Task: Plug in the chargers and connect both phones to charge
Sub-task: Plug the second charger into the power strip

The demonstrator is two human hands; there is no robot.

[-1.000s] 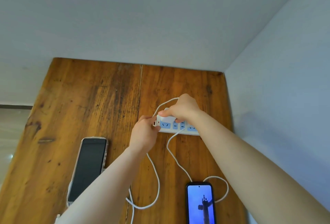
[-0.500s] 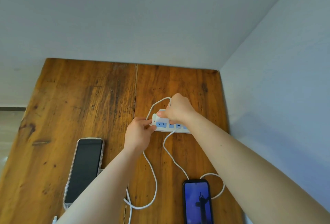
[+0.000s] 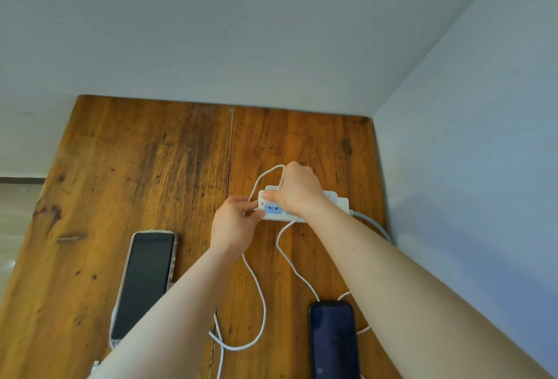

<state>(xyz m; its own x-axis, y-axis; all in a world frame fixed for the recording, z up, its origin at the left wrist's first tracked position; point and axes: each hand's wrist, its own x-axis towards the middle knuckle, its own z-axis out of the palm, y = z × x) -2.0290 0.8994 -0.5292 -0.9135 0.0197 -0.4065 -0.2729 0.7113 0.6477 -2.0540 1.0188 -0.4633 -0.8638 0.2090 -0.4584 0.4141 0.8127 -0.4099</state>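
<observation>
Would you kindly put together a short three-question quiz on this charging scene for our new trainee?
1. True or false: the left hand steadies the left end of the white power strip with blue sockets.
2. Which phone lies further to the person's left on the brown wooden table: (a) the pale-edged phone with a black screen, or (b) the black-framed phone with a dark blue screen?
3. Fill in: the right hand is closed over the top of the ____ strip, where a thin white cable leads in.

Key: 1 true; 2 (a); 3 power.
</observation>
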